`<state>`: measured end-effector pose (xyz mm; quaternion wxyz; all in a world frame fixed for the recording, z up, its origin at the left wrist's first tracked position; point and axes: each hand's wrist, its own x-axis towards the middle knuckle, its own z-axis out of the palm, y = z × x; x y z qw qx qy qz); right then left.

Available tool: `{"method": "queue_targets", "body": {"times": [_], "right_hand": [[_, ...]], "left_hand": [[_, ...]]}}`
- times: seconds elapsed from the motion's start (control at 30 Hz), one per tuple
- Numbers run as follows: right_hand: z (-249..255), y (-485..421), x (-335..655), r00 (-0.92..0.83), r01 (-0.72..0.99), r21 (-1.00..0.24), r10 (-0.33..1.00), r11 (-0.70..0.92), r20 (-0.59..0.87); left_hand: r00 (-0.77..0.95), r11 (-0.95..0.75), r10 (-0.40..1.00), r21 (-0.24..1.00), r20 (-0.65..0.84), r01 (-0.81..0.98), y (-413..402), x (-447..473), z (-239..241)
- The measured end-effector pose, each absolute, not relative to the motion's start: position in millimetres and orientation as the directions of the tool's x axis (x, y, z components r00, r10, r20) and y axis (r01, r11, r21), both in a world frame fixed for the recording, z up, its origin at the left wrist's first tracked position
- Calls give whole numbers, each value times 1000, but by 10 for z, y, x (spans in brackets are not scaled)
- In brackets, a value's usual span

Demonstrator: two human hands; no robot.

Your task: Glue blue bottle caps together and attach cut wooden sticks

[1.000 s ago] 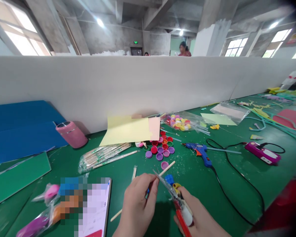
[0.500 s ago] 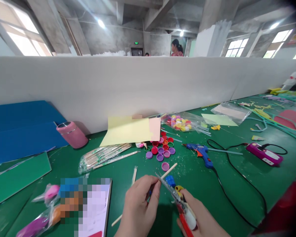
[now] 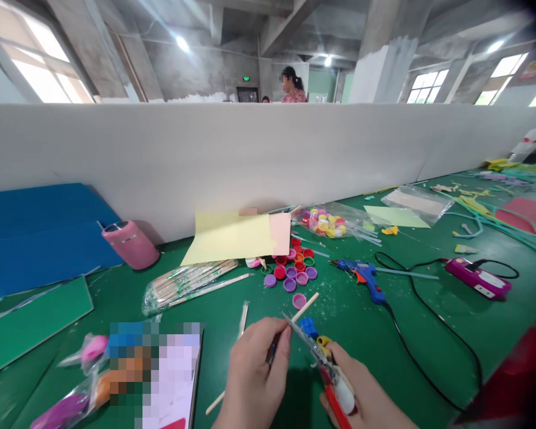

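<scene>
My left hand (image 3: 261,363) is closed around a thin wooden stick (image 3: 306,307). One end points up and right past my fingertips, and the other comes out below the hand at lower left. My right hand (image 3: 361,381) grips shears (image 3: 337,390) with metal blades and red on the handle. The blades cross the stick right beside my left fingertips; whether they bite into it I cannot tell. Just beyond the shears lie a blue piece (image 3: 308,326) and a yellow piece (image 3: 324,342), partly hidden. Colourful bottle caps (image 3: 290,285) lie ahead of my hands.
A blue glue gun (image 3: 361,277) with its cord lies to the right, near a purple power strip (image 3: 477,278). Bagged sticks (image 3: 187,286), yellow paper (image 3: 232,238) and a pink cup (image 3: 131,244) stand left. A phone (image 3: 174,381) lies close by. A white partition (image 3: 250,155) closes off the back.
The stick and my left hand have shifted very slightly; the shears stay at nearly the same spot. Behind the partition, a person has moved left.
</scene>
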<state>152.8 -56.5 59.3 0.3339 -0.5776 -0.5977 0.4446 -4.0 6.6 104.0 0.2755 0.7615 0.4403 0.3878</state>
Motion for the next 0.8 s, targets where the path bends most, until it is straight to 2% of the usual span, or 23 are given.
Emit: {"method": "queue_targets", "body": {"times": [0.27, 0.33, 0.47, 0.67, 0.8], "right_hand": [[696, -563, 1556, -150, 392, -919, 982, -49, -116], [656, -558, 1548, -156, 392, -918, 980, -52, -122], [567, -555, 1527, -124, 428, -903, 988, -27, -88], [562, -578, 1529, -115, 461, -887, 992, 2, -58], [585, -576, 1545, -133, 455, -890, 988, -12, -81]], "left_hand": [[363, -329, 913, 866, 188, 377, 118, -87, 1089], [351, -333, 917, 849, 190, 410, 108, -72, 1085], [325, -419, 900, 779, 290, 466, 84, -57, 1067], [401, -344, 899, 854, 179, 390, 127, -116, 1068], [374, -325, 910, 867, 178, 378, 112, -100, 1078]]}}
